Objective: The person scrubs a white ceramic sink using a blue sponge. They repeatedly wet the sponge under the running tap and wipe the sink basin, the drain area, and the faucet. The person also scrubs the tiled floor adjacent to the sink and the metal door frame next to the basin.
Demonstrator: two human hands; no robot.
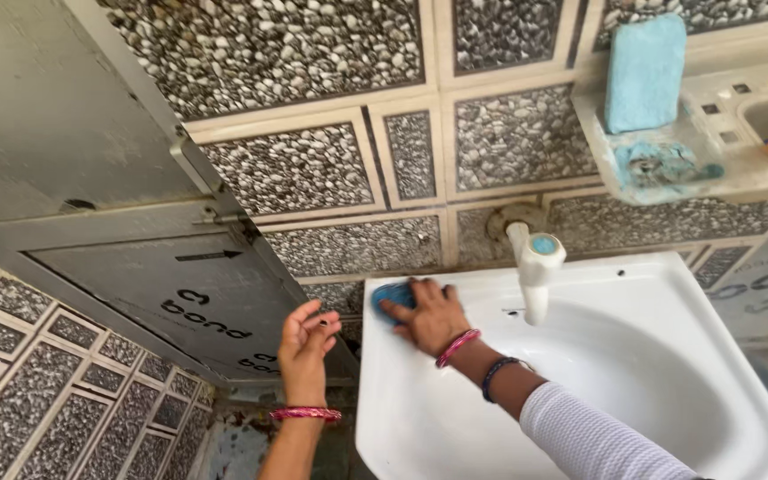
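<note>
The wall (313,53) with its pebble-pattern tiles fills the far part of the view, and a grey metal door (91,178) stands at the left. A white basin (651,356) is fixed to the wall at the right, smooth and probably slippery where it is wet. Above it, at the far right, hangs a white soap shelf (740,178) with a light blue bar (644,71) standing upright against its back. A white tap (537,267) with a blue cap comes out from the wall over the bowl.

The right hand (433,316) lies on the far left corner of the basin rim, fingers spread and pressed flat over a blue scrub pad (393,296); only the left edge of the pad shows. The pad looks small, light and soft, so it probably bends under the palm and needs no strong grip. I judge that the best hold is from above, with flat fingers covering most of it, because a wet pad on glazed ceramic can slide away sideways.

The left hand (306,342) is raised in the air beside the left edge of the basin, open and loosely curled, holding nothing. Both wrists carry pink bangles (458,347).
</note>
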